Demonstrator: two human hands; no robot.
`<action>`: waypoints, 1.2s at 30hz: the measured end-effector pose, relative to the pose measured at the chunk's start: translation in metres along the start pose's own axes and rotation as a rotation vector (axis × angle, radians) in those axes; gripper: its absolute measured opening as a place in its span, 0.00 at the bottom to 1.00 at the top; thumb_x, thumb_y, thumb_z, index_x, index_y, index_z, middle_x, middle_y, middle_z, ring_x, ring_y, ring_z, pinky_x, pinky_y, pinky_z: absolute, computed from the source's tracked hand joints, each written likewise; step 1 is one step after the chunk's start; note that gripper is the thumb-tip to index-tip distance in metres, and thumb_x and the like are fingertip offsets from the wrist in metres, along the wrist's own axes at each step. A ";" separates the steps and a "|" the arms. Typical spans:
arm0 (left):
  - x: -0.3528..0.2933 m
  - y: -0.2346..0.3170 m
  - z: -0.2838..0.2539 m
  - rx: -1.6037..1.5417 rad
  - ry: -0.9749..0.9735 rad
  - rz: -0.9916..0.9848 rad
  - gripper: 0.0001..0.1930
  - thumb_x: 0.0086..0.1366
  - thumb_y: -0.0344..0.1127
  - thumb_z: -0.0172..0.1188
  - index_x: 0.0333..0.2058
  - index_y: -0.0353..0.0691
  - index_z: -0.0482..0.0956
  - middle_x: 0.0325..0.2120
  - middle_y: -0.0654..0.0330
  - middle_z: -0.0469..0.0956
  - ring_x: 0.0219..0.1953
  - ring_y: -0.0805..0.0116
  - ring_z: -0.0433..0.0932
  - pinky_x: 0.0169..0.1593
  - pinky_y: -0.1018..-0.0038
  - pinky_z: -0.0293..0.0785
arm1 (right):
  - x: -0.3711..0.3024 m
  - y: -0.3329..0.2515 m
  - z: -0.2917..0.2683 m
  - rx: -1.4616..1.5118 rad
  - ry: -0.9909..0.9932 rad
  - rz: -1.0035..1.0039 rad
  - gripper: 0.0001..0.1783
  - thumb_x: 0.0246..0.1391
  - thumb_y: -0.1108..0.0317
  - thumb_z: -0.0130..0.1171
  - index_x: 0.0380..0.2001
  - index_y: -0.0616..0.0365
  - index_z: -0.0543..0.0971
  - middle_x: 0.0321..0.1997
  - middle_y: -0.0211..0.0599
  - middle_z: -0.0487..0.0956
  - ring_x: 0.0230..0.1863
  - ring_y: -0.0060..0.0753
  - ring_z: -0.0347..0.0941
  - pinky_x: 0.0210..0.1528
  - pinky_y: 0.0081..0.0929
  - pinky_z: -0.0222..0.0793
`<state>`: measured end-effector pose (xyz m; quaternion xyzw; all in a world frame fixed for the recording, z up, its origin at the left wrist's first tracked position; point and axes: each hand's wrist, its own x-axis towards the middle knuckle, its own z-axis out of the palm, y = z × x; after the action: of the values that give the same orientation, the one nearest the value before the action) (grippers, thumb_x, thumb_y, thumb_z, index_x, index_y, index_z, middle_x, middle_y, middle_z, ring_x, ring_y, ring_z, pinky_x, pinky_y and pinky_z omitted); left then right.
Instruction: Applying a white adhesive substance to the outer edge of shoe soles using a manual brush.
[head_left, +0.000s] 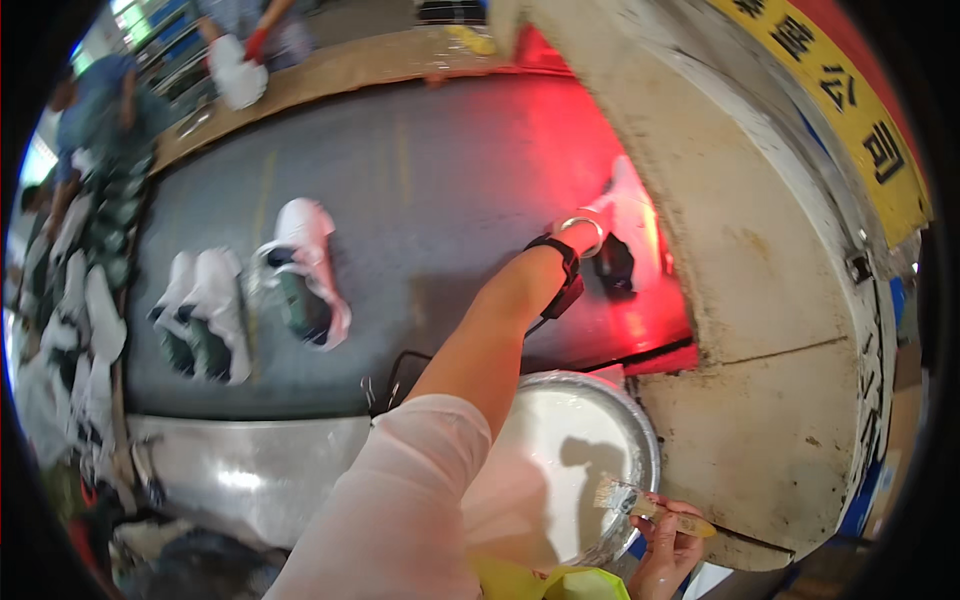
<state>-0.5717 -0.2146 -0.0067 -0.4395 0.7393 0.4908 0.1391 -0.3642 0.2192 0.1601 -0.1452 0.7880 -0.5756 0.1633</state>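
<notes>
My left arm stretches over the grey conveyor belt (420,180) to its far right side. There my left hand (600,207) is at a white shoe (640,215) with a dark opening. Strong red light washes out my fingers, so their grip on the shoe is unclear. Low on the right, my right hand (665,550) is closed around the wooden handle of a flat paintbrush (640,505). The pale, wet-looking bristles are over a round metal basin (652,440) of white liquid. Three more white shoes with green and dark insides, one of them a single shoe (305,270), lie on the belt's left half.
A beige machine housing (770,270) borders the belt on the right, with red light glowing beneath it. Many shoes (100,320) stand crowded at the far left. Co-workers are beyond the belt, one holding a white shoe (238,75). A metal ledge (250,480) runs along the near side.
</notes>
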 end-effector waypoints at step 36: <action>-0.470 -0.400 -0.004 -1.732 0.477 0.555 0.32 0.65 0.54 0.51 0.61 0.40 0.62 0.55 0.54 0.72 0.53 0.56 0.74 0.59 0.60 0.69 | -0.079 -0.034 0.013 0.258 -0.369 -0.204 0.10 0.63 0.70 0.49 0.43 0.65 0.71 0.43 0.46 0.77 0.46 0.35 0.76 0.43 0.28 0.77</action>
<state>0.0139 -0.0291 0.0539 -0.2869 0.2039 0.7826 -0.5134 -0.2862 0.2311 0.1963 -0.3044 0.6461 -0.6487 0.2628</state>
